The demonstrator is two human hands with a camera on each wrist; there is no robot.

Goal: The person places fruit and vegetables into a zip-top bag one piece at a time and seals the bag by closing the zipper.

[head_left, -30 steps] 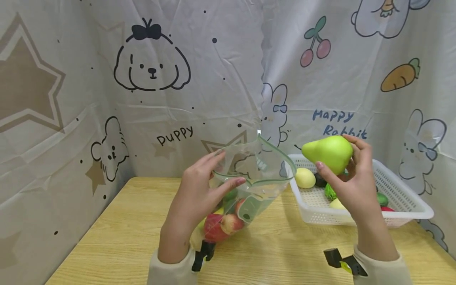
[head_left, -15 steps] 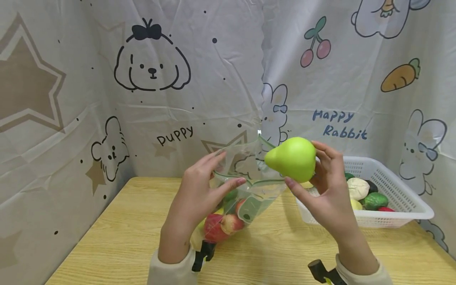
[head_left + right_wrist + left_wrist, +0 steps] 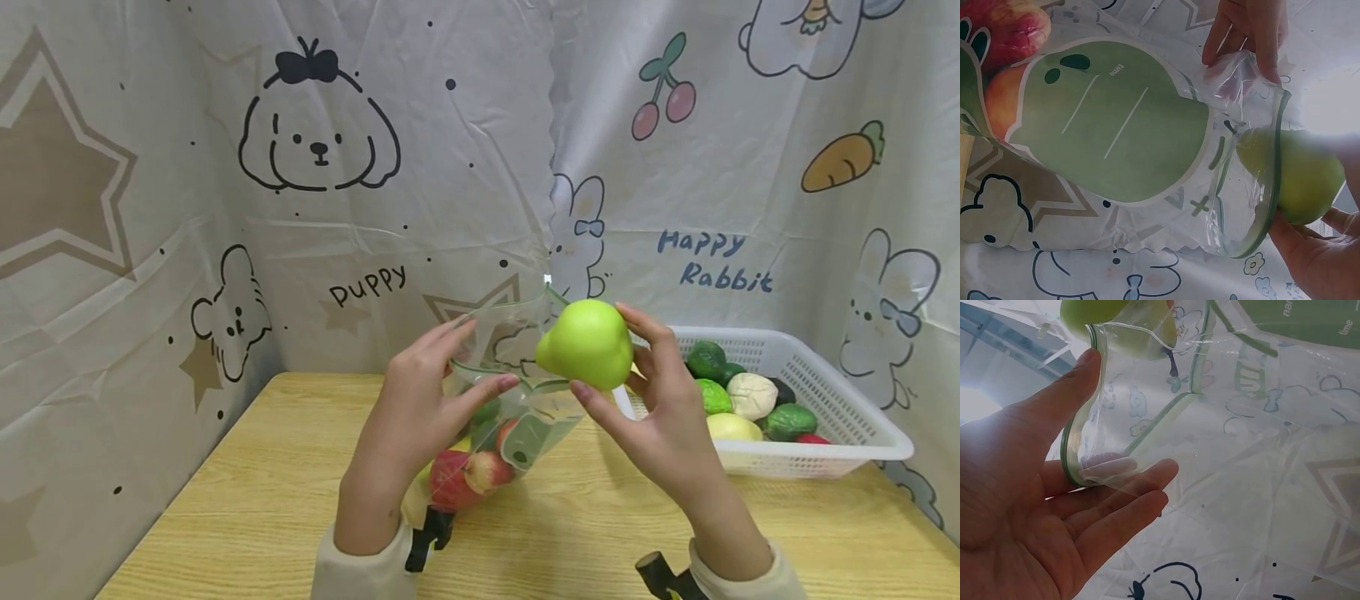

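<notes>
A light green toy pear (image 3: 588,346) is in my right hand (image 3: 666,408), gripped at its wide end between thumb and fingers. Its narrow end points left into the mouth of a clear zip bag (image 3: 528,442) with green edging. My left hand (image 3: 420,392) holds the bag by its mouth. In the left wrist view, the thumb lies at the green rim (image 3: 1071,450) and one finger shows through the plastic. The right wrist view has the pear (image 3: 1310,181) partly behind the clear film. Toy fruit fills the bag's bottom, including a red-and-yellow piece (image 3: 457,479).
A white perforated basket (image 3: 855,417) stands at the right of the wooden table (image 3: 247,500). It contains several toy vegetables, among them a white one (image 3: 752,396) and a dark green one (image 3: 790,423). A printed cloth (image 3: 472,125) hangs behind and at the sides.
My right hand has carried the pear leftward from over the basket to the bag's mouth, uncovering more of the basket's vegetables. My left hand and the bag have stayed in place.
</notes>
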